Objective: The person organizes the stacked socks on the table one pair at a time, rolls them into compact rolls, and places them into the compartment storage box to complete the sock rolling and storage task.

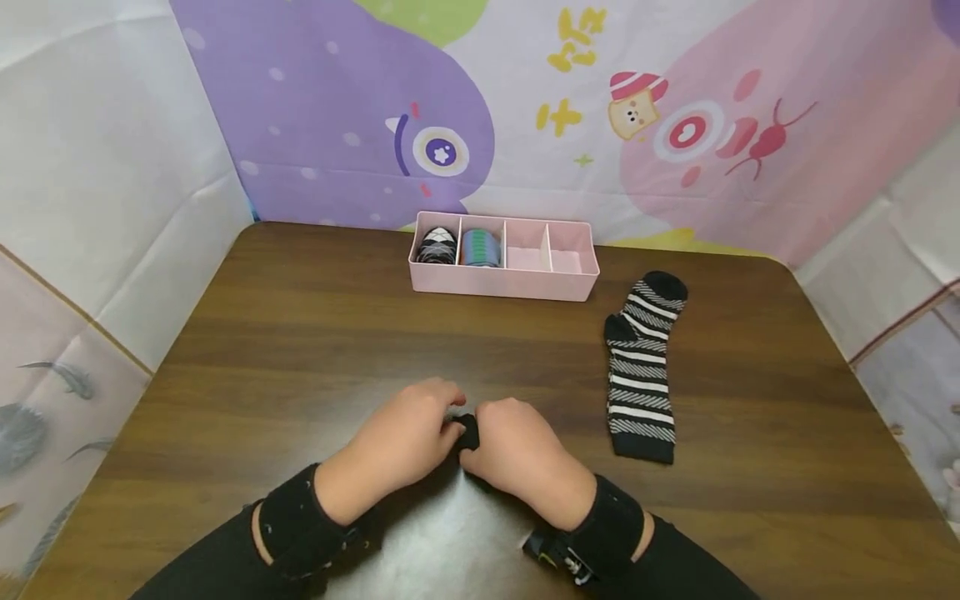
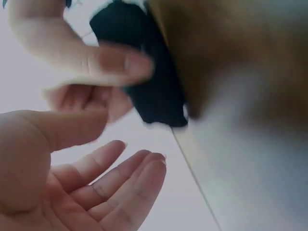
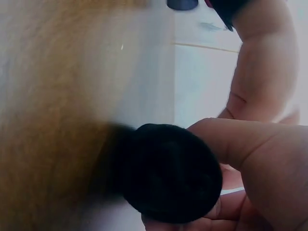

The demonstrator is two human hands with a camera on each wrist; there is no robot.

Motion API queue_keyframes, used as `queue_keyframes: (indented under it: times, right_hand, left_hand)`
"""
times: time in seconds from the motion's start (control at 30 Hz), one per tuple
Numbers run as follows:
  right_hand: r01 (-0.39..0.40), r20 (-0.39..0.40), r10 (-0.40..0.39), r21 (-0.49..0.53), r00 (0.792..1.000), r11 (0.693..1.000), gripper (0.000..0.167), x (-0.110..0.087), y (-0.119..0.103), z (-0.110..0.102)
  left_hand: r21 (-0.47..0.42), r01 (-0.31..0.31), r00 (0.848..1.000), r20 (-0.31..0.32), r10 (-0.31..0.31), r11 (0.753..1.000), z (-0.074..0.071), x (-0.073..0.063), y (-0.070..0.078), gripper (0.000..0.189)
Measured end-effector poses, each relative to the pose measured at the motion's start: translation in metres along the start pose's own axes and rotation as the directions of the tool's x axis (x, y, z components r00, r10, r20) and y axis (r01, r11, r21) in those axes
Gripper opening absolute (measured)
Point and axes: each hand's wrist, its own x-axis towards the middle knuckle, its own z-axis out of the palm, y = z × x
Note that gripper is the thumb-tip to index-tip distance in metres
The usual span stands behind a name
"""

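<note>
A rolled black sock (image 1: 468, 431) is between the two hands, low over the front middle of the table. The right hand (image 1: 521, 450) grips it, its thumb across the dark cloth (image 2: 156, 98) in the left wrist view. The sock's round end (image 3: 168, 175) faces the camera in the right wrist view. Just beside the roll is the left hand (image 1: 401, 437); in its wrist view the thumb and fingers (image 2: 137, 192) are spread apart, holding nothing. A black-and-white striped sock (image 1: 642, 371) lies flat to the right of the hands, toe toward the back.
At the back of the wooden table (image 1: 315, 333) stands a pink divided box (image 1: 498, 283). Its leftmost compartment holds a rolled patterned sock (image 1: 437, 247), the one beside it a rolled blue-green sock (image 1: 481, 247). A printed cloth (image 1: 540, 167) hangs behind the table.
</note>
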Motion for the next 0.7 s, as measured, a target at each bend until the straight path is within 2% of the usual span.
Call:
queue_keyframes:
  times: [0.1, 0.23, 0.3, 0.43, 0.53, 0.63, 0.7]
  right_hand:
    - [0.005, 0.001, -0.005, 0.001, 1.0, 1.0, 0.022, 0.001, -0.001, 0.0]
    - [-0.005, -0.008, 0.004, -0.035, 1.0, 0.999, 0.027, 0.002, -0.002, 0.002]
    - [-0.015, -0.001, 0.015, -0.05, 1.0, 0.999, 0.029, 0.002, -0.003, 0.004]
    - [-0.023, 0.01, 0.024, -0.055, 1.0, 0.998, 0.029, 0.001, -0.004, 0.01]
    - [-0.018, -0.006, 0.018, -0.064, 1.0, 0.998, 0.028, 0.001, -0.004, 0.012]
    - [-0.017, -0.023, 0.015, -0.078, 1.0, 0.997, 0.027, 0.001, -0.003, 0.012]
    - [-0.016, -0.032, 0.014, -0.081, 0.999, 0.997, 0.026, 0.002, -0.002, 0.011]
  left_hand:
    - [0.02, 0.044, 0.999, 0.006, -0.044, 0.999, -0.019, 0.016, -0.011, 0.026]
    - [0.053, 0.102, 0.994, -0.033, -0.1, 0.993, -0.048, 0.051, -0.036, 0.027]
    - [0.082, 0.126, 0.989, -0.085, -0.119, 0.989, -0.064, 0.071, -0.048, 0.027]
    - [0.12, 0.192, 0.967, -0.193, -0.166, 0.974, -0.088, 0.107, -0.068, 0.019]
    - [0.084, 0.246, 0.951, -0.214, -0.224, 0.966, -0.098, 0.129, -0.076, 0.019]
    - [0.041, 0.3, 0.941, -0.176, -0.289, 0.953, -0.099, 0.147, -0.083, 0.024]
    - [0.028, 0.347, 0.929, -0.148, -0.339, 0.937, -0.097, 0.157, -0.087, 0.029]
